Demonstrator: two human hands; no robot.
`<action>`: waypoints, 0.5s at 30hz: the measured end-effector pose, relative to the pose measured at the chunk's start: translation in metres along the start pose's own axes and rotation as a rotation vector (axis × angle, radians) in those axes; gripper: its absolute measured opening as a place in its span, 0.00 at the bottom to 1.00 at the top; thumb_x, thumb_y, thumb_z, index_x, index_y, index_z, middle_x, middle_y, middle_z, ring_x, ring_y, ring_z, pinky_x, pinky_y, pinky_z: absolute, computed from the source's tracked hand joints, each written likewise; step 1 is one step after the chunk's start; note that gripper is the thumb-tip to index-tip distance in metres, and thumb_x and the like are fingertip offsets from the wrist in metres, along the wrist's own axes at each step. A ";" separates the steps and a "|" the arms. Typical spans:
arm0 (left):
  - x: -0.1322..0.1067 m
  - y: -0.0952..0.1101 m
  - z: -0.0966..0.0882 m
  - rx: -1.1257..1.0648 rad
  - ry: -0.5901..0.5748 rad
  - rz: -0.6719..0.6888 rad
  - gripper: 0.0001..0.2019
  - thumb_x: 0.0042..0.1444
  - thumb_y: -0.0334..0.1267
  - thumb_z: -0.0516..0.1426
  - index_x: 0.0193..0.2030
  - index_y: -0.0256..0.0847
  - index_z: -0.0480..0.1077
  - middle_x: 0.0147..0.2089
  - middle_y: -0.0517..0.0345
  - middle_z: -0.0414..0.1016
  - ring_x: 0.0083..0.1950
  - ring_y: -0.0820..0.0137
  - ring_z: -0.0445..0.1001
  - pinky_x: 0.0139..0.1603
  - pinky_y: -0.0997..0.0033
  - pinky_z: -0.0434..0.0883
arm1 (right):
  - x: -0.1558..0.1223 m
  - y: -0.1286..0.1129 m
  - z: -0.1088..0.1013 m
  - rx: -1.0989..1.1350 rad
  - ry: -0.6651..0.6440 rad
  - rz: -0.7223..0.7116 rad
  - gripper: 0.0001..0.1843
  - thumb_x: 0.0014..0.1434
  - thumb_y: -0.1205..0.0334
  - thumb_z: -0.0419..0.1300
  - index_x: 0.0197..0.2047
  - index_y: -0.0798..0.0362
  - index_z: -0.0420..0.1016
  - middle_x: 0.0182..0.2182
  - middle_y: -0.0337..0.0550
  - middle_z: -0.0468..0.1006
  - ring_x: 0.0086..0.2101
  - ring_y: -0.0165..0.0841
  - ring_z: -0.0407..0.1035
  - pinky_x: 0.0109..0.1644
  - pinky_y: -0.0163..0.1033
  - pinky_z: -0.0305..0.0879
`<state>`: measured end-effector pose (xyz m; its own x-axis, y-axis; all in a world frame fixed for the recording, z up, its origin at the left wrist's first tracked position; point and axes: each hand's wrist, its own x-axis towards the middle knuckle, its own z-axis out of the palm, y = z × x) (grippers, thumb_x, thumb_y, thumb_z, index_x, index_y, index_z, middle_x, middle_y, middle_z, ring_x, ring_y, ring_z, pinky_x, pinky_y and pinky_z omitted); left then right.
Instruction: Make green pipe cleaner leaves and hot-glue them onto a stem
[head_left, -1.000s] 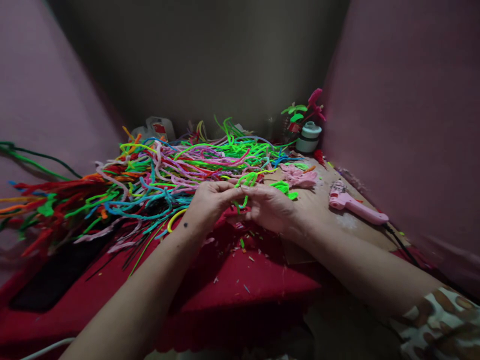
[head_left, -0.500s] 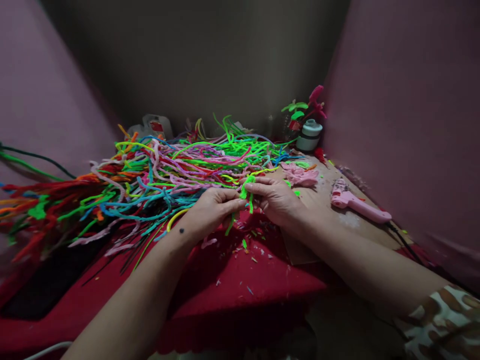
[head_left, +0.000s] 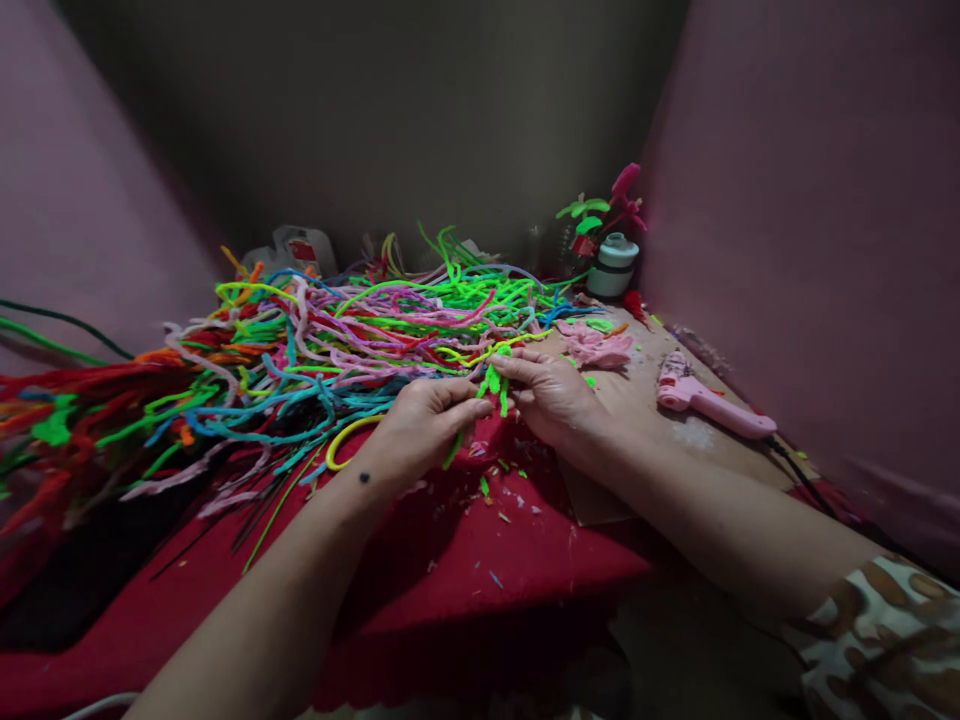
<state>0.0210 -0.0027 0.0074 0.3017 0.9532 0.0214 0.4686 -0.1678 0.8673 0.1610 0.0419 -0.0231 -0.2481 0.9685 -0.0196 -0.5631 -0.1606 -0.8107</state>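
Both my hands meet over the red cloth at the middle of the table. My left hand pinches the lower part of a neon green pipe cleaner. The upper part of that bent, looped piece is pinched by my right hand. Its free end hangs down toward the cloth below my left fingers. Just behind my hands lies a big tangled heap of pipe cleaners in many colours.
A pink glue gun with a black cord lies on the bare board at the right. Pink pipe-cleaner pieces sit behind my right hand. A small white jar with a made flower stands in the far corner. Walls close in on both sides.
My hands have shifted slightly toward the pile and the green piece has been turned between them; its tail now hangs below my left fingers. The view has tilted a little.
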 end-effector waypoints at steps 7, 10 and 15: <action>-0.004 -0.002 -0.014 -0.318 -0.031 0.046 0.15 0.52 0.38 0.57 0.48 0.42 0.68 0.29 0.62 0.72 0.24 0.79 0.63 0.23 0.80 0.60 | 0.000 -0.005 0.001 0.043 0.010 0.007 0.08 0.46 0.69 0.63 0.29 0.55 0.66 0.20 0.33 0.69 0.18 0.23 0.61 0.18 0.30 0.52; -0.006 -0.003 -0.019 -0.314 -0.028 0.077 0.09 0.51 0.35 0.58 0.40 0.39 0.74 0.35 0.57 0.75 0.31 0.77 0.68 0.32 0.79 0.64 | 0.000 -0.005 0.001 0.049 0.007 0.040 0.08 0.47 0.70 0.62 0.31 0.55 0.65 0.20 0.33 0.69 0.19 0.24 0.62 0.20 0.30 0.56; -0.006 -0.004 -0.024 -0.351 -0.018 0.088 0.09 0.50 0.35 0.60 0.39 0.39 0.75 0.34 0.56 0.76 0.28 0.77 0.68 0.30 0.78 0.65 | -0.001 -0.006 0.001 0.029 -0.021 0.101 0.15 0.40 0.77 0.62 0.27 0.54 0.60 0.18 0.32 0.67 0.20 0.25 0.65 0.22 0.31 0.60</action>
<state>-0.0028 -0.0013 0.0157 0.3446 0.9336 0.0978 0.1269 -0.1496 0.9806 0.1635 0.0416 -0.0177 -0.3210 0.9431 -0.0872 -0.5573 -0.2626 -0.7877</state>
